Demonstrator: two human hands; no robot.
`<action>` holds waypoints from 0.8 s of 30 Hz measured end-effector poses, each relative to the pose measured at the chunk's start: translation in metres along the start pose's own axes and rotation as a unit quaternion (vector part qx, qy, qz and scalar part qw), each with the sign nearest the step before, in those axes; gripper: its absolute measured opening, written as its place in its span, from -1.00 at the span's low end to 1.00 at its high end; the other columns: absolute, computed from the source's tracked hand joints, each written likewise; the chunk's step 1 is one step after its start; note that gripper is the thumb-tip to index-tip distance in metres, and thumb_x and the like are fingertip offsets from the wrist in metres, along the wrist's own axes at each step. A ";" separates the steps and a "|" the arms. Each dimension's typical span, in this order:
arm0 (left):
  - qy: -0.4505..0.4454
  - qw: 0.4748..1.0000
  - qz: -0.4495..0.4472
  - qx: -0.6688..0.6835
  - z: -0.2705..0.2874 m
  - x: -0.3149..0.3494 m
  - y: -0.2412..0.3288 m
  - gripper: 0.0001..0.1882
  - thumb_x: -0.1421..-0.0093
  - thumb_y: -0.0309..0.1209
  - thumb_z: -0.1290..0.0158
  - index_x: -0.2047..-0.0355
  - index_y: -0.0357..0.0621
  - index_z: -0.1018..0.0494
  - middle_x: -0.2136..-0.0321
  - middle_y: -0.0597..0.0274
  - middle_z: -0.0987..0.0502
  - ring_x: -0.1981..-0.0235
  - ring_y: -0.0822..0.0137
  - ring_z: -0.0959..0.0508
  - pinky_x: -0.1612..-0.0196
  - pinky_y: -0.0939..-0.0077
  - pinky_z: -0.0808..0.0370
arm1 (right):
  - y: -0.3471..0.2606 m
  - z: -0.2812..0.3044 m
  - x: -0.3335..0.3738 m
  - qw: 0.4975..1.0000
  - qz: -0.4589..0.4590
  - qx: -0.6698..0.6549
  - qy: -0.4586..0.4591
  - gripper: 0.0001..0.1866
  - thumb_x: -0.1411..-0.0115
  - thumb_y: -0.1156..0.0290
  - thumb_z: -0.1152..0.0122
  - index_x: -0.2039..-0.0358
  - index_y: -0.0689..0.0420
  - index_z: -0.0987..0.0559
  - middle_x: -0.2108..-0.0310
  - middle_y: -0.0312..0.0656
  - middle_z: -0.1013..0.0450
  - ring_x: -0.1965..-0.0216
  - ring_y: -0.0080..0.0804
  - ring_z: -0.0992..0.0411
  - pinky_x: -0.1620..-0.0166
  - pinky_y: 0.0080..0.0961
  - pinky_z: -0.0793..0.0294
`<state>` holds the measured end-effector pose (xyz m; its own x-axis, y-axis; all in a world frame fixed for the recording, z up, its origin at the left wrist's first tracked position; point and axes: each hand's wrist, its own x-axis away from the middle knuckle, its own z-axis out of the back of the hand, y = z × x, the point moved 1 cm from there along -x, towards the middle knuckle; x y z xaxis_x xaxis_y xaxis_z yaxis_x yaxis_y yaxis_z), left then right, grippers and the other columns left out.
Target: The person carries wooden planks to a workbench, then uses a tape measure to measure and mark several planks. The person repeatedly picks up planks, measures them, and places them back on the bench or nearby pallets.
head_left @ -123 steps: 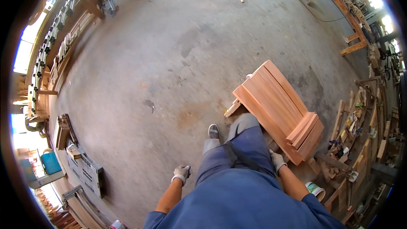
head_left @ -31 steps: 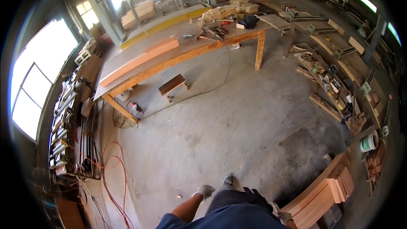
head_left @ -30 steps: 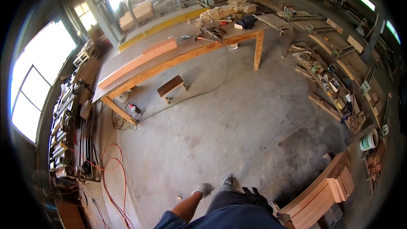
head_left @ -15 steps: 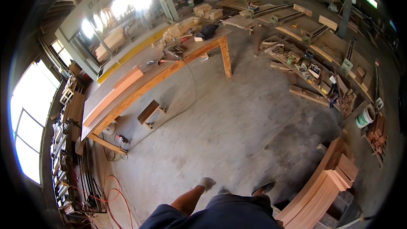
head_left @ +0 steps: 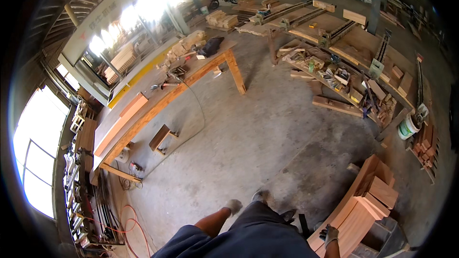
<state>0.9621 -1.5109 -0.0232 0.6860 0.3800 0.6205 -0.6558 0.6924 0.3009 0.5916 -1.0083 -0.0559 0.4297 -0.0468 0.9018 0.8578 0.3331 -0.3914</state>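
Observation:
My left hand (head_left: 233, 206), in a grey glove, hangs over the concrete floor in front of my body, away from any object. Its fingers are too small and smeared to read. My right hand (head_left: 329, 234), in a grey glove with dark fingers, is over the stack of curved reddish wooden boards (head_left: 345, 222) at the lower right. Its fingers are bent a little and apart, with nothing visible in them; I cannot tell whether they touch the wood. Short wooden blocks (head_left: 382, 192) lie on the stack's right side.
A long wooden workbench (head_left: 162, 93) at the left carries a reddish board (head_left: 119, 126) and tools. Below it stand a small stool (head_left: 160, 137) and a cable. An orange hose (head_left: 136, 220) lies lower left. Clamping benches (head_left: 354, 48), offcuts and a white bucket (head_left: 408, 127) fill the right.
My right hand has come into view over the curved boards. My view has shifted, so the benches sit further left. My left hand remains low in front of me.

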 end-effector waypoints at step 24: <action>-0.087 0.944 -0.223 -0.228 0.155 -0.313 0.182 -0.76 -0.24 -0.28 -0.07 0.17 -0.06 -0.63 0.07 0.07 -0.65 -0.08 -0.02 -0.58 -0.11 0.13 -0.56 | -0.158 -0.108 0.008 0.996 -0.079 0.036 -0.029 -0.68 -0.36 0.08 -0.18 0.20 0.10 -0.59 0.42 -0.08 -0.55 0.47 -0.19 -0.54 0.43 -0.14 -0.55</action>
<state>0.5793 -1.5994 -0.0504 0.7733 -0.0918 0.6273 -0.0825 0.9665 0.2431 0.4899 -1.1631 -0.0070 0.2724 -0.0494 0.9609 0.8901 0.3923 -0.2321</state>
